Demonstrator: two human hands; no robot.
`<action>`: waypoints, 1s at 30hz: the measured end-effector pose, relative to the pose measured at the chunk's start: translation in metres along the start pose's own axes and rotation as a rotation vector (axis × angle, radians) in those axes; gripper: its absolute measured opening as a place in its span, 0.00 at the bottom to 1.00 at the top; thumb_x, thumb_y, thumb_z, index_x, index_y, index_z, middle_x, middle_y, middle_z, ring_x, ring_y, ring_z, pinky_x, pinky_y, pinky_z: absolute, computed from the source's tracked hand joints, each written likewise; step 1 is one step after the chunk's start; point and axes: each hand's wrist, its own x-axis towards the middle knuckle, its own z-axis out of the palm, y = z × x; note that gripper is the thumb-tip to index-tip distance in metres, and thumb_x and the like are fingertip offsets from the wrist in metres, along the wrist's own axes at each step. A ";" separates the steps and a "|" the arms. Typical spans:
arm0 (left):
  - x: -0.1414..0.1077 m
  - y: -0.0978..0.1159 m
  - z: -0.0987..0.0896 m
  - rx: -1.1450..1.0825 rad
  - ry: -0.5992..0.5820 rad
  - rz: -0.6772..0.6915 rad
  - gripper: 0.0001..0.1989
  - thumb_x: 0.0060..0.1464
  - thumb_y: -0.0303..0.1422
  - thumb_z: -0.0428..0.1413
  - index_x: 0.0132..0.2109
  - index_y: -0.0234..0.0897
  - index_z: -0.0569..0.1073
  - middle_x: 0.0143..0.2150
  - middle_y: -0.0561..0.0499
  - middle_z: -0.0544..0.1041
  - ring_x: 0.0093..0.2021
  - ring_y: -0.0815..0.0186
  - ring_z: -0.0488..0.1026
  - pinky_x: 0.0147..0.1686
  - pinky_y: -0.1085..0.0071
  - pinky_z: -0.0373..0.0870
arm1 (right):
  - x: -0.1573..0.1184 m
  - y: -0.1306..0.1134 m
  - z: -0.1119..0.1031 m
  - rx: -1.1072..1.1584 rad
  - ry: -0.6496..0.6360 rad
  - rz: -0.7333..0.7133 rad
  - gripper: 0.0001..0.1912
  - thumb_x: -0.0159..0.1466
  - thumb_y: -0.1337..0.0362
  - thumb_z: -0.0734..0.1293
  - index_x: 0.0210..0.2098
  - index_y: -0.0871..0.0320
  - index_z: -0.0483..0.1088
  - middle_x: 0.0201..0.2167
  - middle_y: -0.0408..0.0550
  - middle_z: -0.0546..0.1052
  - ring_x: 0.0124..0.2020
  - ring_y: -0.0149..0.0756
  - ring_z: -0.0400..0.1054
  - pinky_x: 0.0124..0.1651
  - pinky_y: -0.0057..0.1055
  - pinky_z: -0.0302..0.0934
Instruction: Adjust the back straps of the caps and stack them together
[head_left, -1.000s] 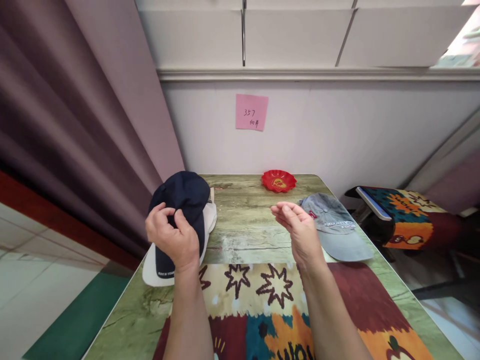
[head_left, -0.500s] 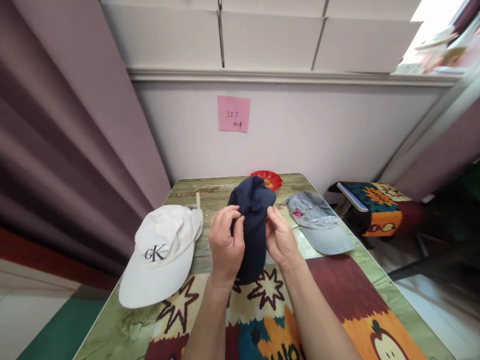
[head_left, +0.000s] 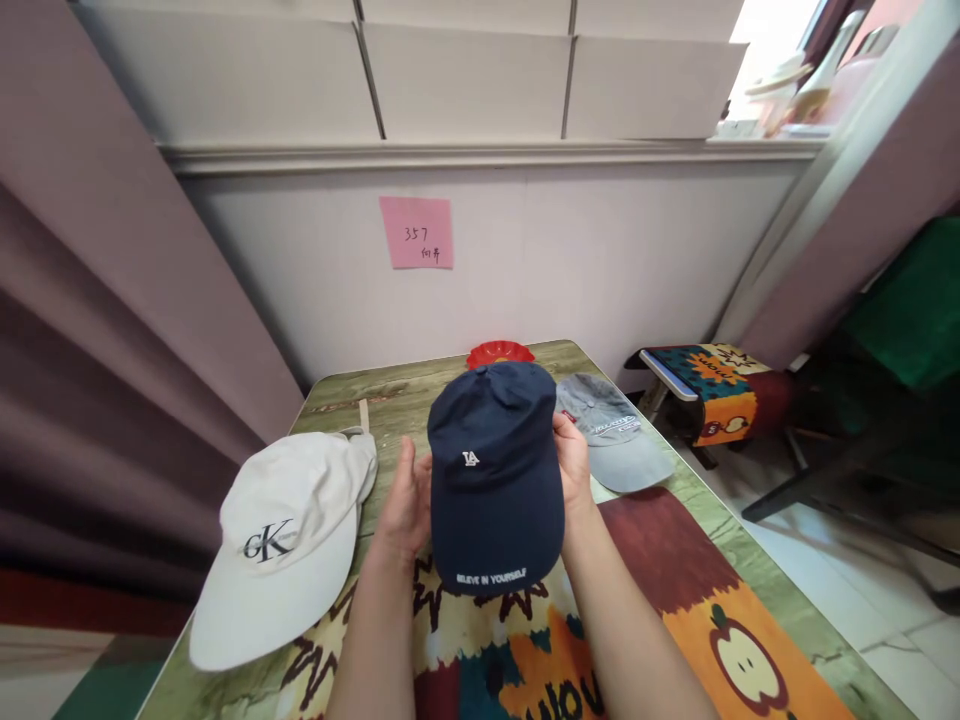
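Observation:
A navy cap [head_left: 495, 470] with a small white logo and lettering along its brim faces me at the middle of the table. My right hand [head_left: 574, 460] grips its right side, the fingers hidden behind it. At its left edge is my left hand [head_left: 409, 500], thumb raised and apart from the fingers, whose tips go out of sight behind the cap. To the left lies a white cap [head_left: 300, 520] with a dark CK print. A grey cap [head_left: 615, 430] rests at the right, partly behind my right hand.
Behind the navy cap, a red scalloped dish [head_left: 500, 352] sits at the table's back edge. A patterned cloth [head_left: 667, 550] covers part of the table [head_left: 757, 560]. A pink note [head_left: 417, 233] is on the wall. Beyond the table's right edge stands a cloth-covered stool [head_left: 720, 385].
The navy cap has turned from its narrow, folded-looking view to show its front and brim. My left hand has shifted left and opened. The whole view has swung right.

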 end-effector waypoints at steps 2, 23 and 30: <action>-0.006 0.000 0.004 -0.144 -0.211 -0.066 0.33 0.58 0.60 0.47 0.55 0.39 0.75 0.49 0.42 0.81 0.55 0.49 0.75 0.54 0.54 0.70 | 0.003 0.002 -0.002 -0.028 -0.020 -0.005 0.09 0.60 0.64 0.64 0.35 0.59 0.76 0.34 0.48 0.83 0.47 0.44 0.77 0.58 0.47 0.66; -0.023 0.009 0.019 -0.183 -0.128 0.213 0.27 0.60 0.55 0.47 0.51 0.45 0.79 0.52 0.48 0.81 0.62 0.53 0.69 0.60 0.53 0.66 | 0.008 0.031 0.001 -0.242 0.031 -0.021 0.11 0.57 0.56 0.67 0.34 0.55 0.76 0.36 0.49 0.83 0.52 0.47 0.74 0.58 0.50 0.65; -0.013 0.026 0.006 -0.132 -0.158 0.148 0.18 0.57 0.43 0.57 0.50 0.38 0.79 0.44 0.44 0.83 0.58 0.49 0.74 0.58 0.53 0.69 | 0.011 0.013 -0.010 -0.407 0.065 -0.161 0.14 0.58 0.52 0.67 0.36 0.55 0.76 0.37 0.48 0.83 0.51 0.47 0.75 0.55 0.47 0.68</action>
